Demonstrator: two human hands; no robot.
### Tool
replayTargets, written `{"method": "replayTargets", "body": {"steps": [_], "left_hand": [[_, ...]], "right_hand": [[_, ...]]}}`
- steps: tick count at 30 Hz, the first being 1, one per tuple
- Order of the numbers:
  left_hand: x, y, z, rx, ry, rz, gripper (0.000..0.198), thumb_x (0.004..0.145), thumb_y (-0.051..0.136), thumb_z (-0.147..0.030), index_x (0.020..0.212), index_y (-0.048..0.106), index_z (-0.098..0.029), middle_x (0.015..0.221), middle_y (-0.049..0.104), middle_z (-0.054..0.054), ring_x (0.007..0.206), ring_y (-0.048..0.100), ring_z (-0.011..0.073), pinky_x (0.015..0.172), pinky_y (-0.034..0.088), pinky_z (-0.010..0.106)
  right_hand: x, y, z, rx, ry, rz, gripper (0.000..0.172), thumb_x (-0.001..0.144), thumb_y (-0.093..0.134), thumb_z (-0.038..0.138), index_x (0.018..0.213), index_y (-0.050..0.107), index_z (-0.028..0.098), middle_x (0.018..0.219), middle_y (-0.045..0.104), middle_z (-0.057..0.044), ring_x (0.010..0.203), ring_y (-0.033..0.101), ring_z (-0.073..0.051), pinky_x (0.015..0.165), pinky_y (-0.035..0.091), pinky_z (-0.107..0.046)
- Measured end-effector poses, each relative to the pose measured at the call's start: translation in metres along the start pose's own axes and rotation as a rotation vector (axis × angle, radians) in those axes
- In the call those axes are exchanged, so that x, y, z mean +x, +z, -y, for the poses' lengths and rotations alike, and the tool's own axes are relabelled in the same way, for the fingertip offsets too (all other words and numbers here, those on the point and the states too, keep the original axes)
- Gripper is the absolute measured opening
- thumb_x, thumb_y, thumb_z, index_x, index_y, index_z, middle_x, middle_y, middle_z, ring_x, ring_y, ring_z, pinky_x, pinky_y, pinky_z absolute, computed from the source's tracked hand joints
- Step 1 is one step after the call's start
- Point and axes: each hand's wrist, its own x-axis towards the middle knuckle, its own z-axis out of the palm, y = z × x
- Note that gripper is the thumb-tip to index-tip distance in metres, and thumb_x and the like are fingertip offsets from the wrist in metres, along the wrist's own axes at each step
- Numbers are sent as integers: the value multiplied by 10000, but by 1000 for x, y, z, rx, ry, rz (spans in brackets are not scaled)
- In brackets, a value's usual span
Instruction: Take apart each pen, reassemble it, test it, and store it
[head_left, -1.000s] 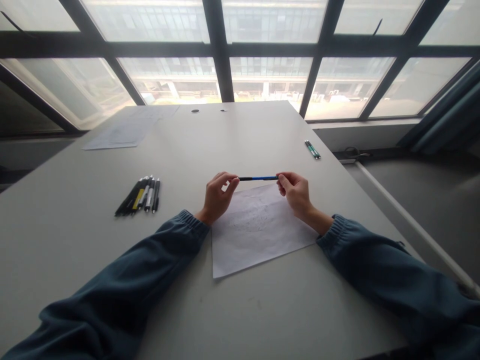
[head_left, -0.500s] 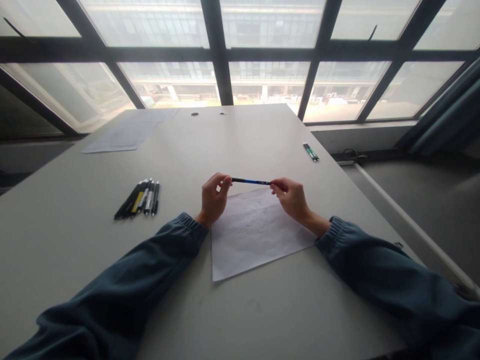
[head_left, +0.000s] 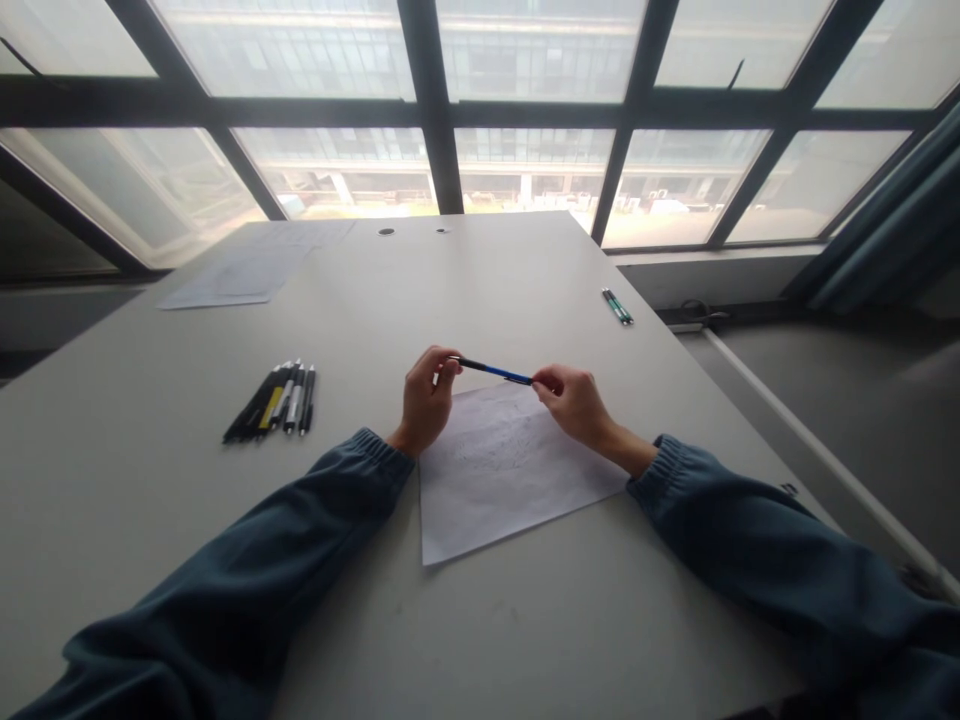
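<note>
A: Start at the left.
B: A bunch of pens [head_left: 270, 402] lies side by side on the worktop [head_left: 150, 540], well apart from the hands. A loose sheet [head_left: 225, 280] lies further back, near the window [head_left: 300, 60].
A: Next?
B: The left hand [head_left: 424, 400], fingertips pinched together on the dark end of a blue pen [head_left: 495, 372].
A: Where does the pen sit?
B: In the air between both hands, left end a little higher, just above a sheet of paper [head_left: 502, 480] with faint marks.
A: Other side?
B: The right hand [head_left: 574, 405] is clamped on the opposite end with thumb and forefinger. Beyond it are two pens [head_left: 617, 306], near the worktop's right edge.
A: Step?
B: It reads as working the pen from both ends. I cannot tell whether it is cap or barrel. Any twist or pull would call for a firm pinch on each end and wrists kept low over the paper.
</note>
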Motion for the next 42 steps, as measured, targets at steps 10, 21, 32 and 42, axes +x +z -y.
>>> {"method": "replayTargets", "body": {"steps": [10,21,32,42], "left_hand": [[3,2,-3,69,54,-42,189,920,613,-299,1077,631,-195,902,663,29,794,622,142,685,500,254],[3,1,-5,80,139,69,67,880,604,-181,873,671,-190,841,677,21,709,593,129,652,483,265],[3,0,-6,116,131,125,79,881,599,-199,871,676,-184,831,680,20,694,573,130,665,482,267],[2,2,-4,134,113,158,92,893,591,-199,874,677,-173,857,683,25,711,567,124,661,484,249]], "right_hand": [[38,-50,-46,-226,114,-181,164,854,630,277,860,748,163,788,746,-72,702,664,-194,717,500,-296],[57,-93,-106,-608,594,-288,150,806,649,237,865,775,178,925,767,-153,923,716,-290,821,519,-351],[54,-92,-104,-628,638,-238,120,769,703,293,826,769,210,901,769,-114,918,717,-269,796,522,-317],[61,-85,-107,-668,657,-263,149,808,676,302,876,769,207,927,766,-109,952,718,-257,836,523,-307]]}}
